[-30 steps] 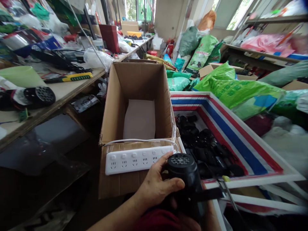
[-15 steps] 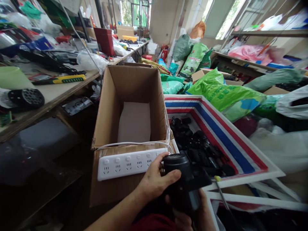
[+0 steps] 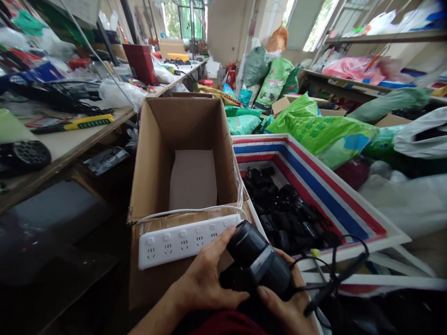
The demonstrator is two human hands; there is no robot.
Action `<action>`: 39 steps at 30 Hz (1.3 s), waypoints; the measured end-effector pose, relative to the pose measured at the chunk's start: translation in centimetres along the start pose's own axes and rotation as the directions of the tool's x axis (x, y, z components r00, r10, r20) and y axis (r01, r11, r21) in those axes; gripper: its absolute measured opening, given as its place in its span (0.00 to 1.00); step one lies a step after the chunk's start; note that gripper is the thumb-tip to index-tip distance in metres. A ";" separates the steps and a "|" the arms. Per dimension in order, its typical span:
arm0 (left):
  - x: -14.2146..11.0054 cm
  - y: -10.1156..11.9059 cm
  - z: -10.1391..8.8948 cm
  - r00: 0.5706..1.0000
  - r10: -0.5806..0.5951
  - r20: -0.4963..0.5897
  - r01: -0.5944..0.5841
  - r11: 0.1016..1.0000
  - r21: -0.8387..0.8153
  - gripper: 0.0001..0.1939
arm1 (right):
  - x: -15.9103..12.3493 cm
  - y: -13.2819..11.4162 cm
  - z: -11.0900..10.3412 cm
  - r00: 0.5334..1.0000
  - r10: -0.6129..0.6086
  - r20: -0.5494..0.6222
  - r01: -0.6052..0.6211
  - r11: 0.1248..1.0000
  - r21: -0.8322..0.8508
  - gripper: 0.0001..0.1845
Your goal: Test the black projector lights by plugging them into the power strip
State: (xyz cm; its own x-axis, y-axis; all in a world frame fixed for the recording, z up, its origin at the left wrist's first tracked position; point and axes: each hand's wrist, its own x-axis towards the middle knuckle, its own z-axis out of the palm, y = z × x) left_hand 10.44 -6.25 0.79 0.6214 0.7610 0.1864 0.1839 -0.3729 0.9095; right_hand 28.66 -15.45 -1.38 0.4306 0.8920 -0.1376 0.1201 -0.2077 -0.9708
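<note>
A black device [image 3: 260,260] with a round, cylinder-shaped head is held between both my hands, low in front of me; its exact kind is unclear. My left hand [image 3: 206,274] grips its left side, fingers along the round head and thumb below. Around the lower right side of the device my right hand [image 3: 288,307] is closed, with the thumb on top. A black cord [image 3: 335,274] hangs in loops beside my right hand. Just left of the device, a white power strip [image 3: 188,242] lies on the front flap of an open cardboard box [image 3: 146,172].
A white-framed bin [image 3: 314,186] lined with striped cloth holds many black devices [image 3: 286,209] at right. Behind it lie green bags [image 3: 321,130]. On the left, a cluttered workbench [image 3: 80,139] carries a yellow-and-black tool [image 3: 84,122]. More black items fill a lower bin at bottom right.
The black device has tilted and turned in my hands, its head leaning left. My right hand's thumb now shows on top. The cord has come into view, and the camera has shifted slightly.
</note>
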 end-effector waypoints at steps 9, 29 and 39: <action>-0.1 -0.2 -2.1 0.989 -0.144 0.008 0.141 0.951 -0.274 0.26 | -0.4 -1.4 -0.7 0.990 -0.030 0.140 0.038 0.998 -0.056 0.40; -0.6 -0.9 -3.1 0.894 -0.285 0.346 0.448 0.603 -0.660 0.41 | 0.3 -3.6 -1.1 0.944 -0.051 0.327 0.028 0.997 0.076 0.41; -0.3 -1.9 -1.8 0.916 -0.288 0.280 0.402 0.684 -0.610 0.45 | 0.8 -2.6 -1.4 0.921 -0.086 0.380 -0.099 0.891 0.443 0.46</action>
State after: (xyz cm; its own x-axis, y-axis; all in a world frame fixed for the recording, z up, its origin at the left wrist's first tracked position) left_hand 8.51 -4.85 -0.34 0.7296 0.6553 -0.1954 -0.0890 0.3743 0.9230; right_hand 29.90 -14.79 1.26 0.0465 0.9920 -0.1175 -0.3318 -0.0956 -0.9385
